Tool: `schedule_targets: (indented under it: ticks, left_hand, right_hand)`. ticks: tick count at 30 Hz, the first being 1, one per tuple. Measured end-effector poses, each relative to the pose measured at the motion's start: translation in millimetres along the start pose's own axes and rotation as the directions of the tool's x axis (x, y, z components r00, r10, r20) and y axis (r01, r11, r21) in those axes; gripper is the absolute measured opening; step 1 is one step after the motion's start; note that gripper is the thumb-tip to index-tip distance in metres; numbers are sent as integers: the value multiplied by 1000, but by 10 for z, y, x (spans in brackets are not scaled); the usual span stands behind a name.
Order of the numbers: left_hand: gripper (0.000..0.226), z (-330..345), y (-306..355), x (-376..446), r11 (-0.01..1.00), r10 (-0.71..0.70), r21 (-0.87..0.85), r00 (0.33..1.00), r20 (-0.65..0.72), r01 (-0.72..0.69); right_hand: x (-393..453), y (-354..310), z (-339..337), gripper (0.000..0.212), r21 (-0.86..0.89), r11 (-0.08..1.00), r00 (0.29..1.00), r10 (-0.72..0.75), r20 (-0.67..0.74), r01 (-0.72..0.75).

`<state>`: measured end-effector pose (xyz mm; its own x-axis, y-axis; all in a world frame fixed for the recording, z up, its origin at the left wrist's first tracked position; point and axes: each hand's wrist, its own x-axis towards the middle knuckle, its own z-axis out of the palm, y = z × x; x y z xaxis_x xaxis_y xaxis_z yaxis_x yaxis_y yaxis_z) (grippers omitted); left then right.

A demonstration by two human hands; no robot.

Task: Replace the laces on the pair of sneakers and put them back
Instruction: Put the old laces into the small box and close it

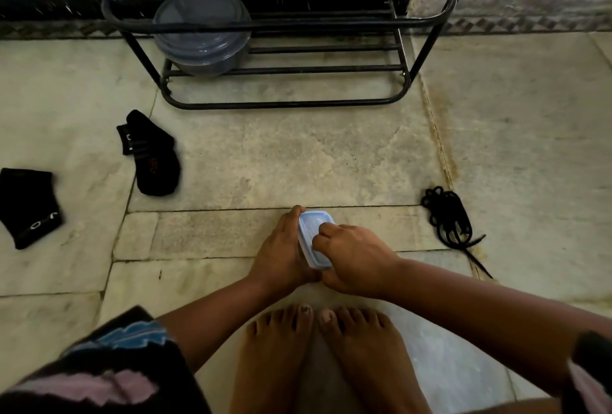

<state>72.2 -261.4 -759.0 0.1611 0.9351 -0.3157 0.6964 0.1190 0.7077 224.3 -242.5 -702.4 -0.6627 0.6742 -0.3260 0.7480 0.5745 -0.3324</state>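
Observation:
A small clear plastic box with a pale blue lid (pixel 313 238) sits low over the stone floor, just ahead of my bare feet. My left hand (pixel 281 251) grips its left side. My right hand (pixel 351 258) curls over the lid, fingers on top and thumb at the near edge. A bundle of black laces (pixel 448 218) lies on the floor to the right, one end trailing toward me. No sneakers are in view.
A black metal shoe rack (pixel 281 32) stands ahead, with a round grey lidded tub (pixel 202 35) on its lowest shelf. Two black socks (pixel 152 155) (pixel 26 206) lie on the floor at left. My feet (pixel 318 357) are directly below the box.

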Motion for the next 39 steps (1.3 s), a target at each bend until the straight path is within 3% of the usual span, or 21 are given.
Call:
schedule_targets:
  ticks: [3, 7, 12, 16, 19, 22, 29, 34, 37, 39]
  left_hand:
    - [111, -25, 1, -34, 1000, 10, 21, 999, 54, -11]
    - [97, -75, -77, -63, 988, 97, 124, 995, 1, -96]
    - [117, -70, -135, -60, 992, 107, 62, 993, 42, -109]
    - [101, -27, -160, -21, 1000, 4, 12, 1000, 10, -4]
    - [117, 57, -261, 22, 998, -66, -10, 998, -1, 66]
    - [122, 62, -232, 5, 999, -31, -16, 999, -19, 31]
    - [111, 38, -173, 10, 997, -7, -78, 999, -52, 3]
    - [112, 10, -192, 2, 999, 40, 11, 996, -83, -40]
    - [121, 15, -214, 2, 998, -13, 56, 998, -63, 16]
    - [124, 20, -237, 13, 996, -40, 77, 997, -63, 44]
  right_hand:
    - [3, 8, -23, 35, 14, 1000, 1000, -5, 6, 5]
    - [0, -46, -36, 35, 51, 999, 1000, 5, -31, -3]
    - [17, -65, -90, 37, 18, 1000, 999, -4, -32, 5]
    - [24, -83, -132, 32, 13, 999, 999, -34, -32, 35]
    - [33, -39, -218, 24, 39, 999, 996, 1, -90, 3]
    - [35, 14, -272, 23, 58, 998, 990, 27, -135, -19]
    - [73, 142, -476, 17, 284, 955, 962, 158, -222, -91]
    - [75, 417, -614, 9, 616, 762, 827, 469, -310, -201]
    - [20, 578, -585, 5, 500, 834, 809, 451, -378, -232]
    - [-31, 632, -460, 6, 311, 920, 865, 347, -363, -239]
